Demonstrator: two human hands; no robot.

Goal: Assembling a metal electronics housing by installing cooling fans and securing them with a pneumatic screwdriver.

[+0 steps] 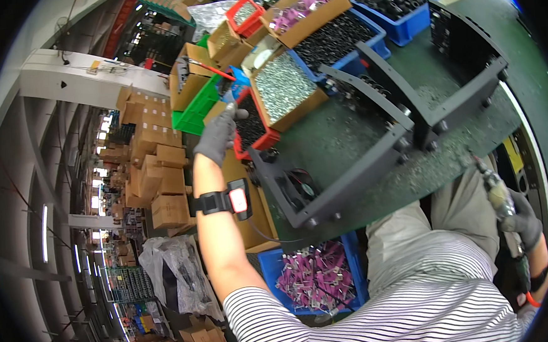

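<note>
My left hand (217, 137), in a grey glove, is over the near left edge of a red bin (274, 137) of small black parts. Its fingers are drawn together; anything between them is too small to make out. At the right, my gloved right hand (525, 221) is wrapped round a power screwdriver (496, 195), its slim tip pointing up and away from me toward the table edge. Two dark grey metal frames (356, 177) with curved arms stand on the green table (323, 146) between my hands. A small fan-like part with wires (301, 182) lies within the nearer frame.
Beyond the frames are a cardboard box of silvery screws (281, 86), a blue bin of black screws (335, 42) and a box of purple parts (302, 9). A green bin (196, 110) stands left of my hand. Below the table edge sits a blue crate (357, 272) of purple parts.
</note>
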